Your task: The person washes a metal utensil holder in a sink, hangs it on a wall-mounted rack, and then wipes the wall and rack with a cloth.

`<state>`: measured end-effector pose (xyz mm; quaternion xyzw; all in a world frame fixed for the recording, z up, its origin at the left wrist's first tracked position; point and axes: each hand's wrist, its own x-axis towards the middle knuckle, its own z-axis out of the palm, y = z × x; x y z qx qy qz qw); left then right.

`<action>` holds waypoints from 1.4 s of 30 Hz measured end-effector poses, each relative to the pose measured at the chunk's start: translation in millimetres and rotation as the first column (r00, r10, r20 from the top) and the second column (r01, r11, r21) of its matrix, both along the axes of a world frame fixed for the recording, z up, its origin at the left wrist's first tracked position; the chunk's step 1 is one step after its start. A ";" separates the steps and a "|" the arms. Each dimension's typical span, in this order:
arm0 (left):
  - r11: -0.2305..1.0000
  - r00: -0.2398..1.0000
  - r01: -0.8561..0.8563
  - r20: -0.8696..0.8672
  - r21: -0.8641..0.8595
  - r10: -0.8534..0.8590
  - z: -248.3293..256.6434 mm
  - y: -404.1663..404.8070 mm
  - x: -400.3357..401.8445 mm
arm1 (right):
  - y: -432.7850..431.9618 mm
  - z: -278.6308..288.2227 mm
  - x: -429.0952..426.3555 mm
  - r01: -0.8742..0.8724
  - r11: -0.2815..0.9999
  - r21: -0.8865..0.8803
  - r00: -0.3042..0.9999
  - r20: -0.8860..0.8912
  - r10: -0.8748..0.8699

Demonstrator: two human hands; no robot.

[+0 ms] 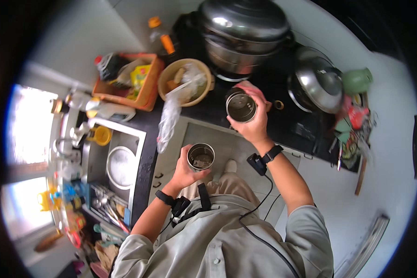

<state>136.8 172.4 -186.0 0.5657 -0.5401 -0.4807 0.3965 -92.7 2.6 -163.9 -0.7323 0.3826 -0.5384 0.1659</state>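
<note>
My left hand [188, 171] grips a round metal container [201, 156] with holes inside, its open top facing up, in front of my body. Farther forward and to the right, my right hand [253, 123] is wrapped around a second metal container [241, 106], which also shows holes inside. A pink cloth [252, 89] lies just behind that container, close to my right fingertips; whether they touch it I cannot tell. The two containers are apart.
A large lidded steel pot [243, 38] and a lidded wok [318, 83] stand on the black counter. Left of them are a tan basin [162, 81] with plastic bags and an orange basket [123, 99]. The sink [140, 142] holds a round metal basin [121, 167].
</note>
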 end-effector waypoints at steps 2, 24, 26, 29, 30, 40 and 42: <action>0.993 0.992 0.116 -0.042 -0.022 -0.116 -9.2 -17.0 -3.6 | 15.8 13.8 -15.1 0.014 0.998 -0.064 0.997 0.070 -0.010; 0.115 -0.011 0.961 -0.449 -0.252 -0.894 41.5 40.6 -316.7 | 493.7 115.1 -179.6 0.937 0.230 0.262 0.188 0.174 -0.967; 0.116 -0.030 0.938 -0.409 -0.327 -0.912 60.9 50.3 -359.4 | 517.5 114.0 -204.0 0.926 0.254 0.279 0.190 0.236 -0.953; 0.168 -0.023 0.863 -0.368 -0.477 -0.929 111.2 65.1 -430.0 | 549.4 127.6 -249.2 0.942 0.271 0.199 0.214 0.268 -0.939; 0.212 0.004 0.837 -0.381 -0.504 -0.925 136.0 73.4 -448.3 | 559.5 137.4 -264.6 0.941 0.265 0.210 0.204 0.270 -0.941; 0.341 0.203 0.678 -0.280 -0.652 -0.938 295.2 67.3 -605.1 | 544.4 271.5 -422.0 0.955 0.297 0.005 0.258 0.484 -0.836; 0.339 0.229 0.667 -0.251 -0.663 -0.941 305.7 59.6 -639.0 | 531.7 282.6 -454.9 0.959 0.282 0.032 0.227 0.511 -0.829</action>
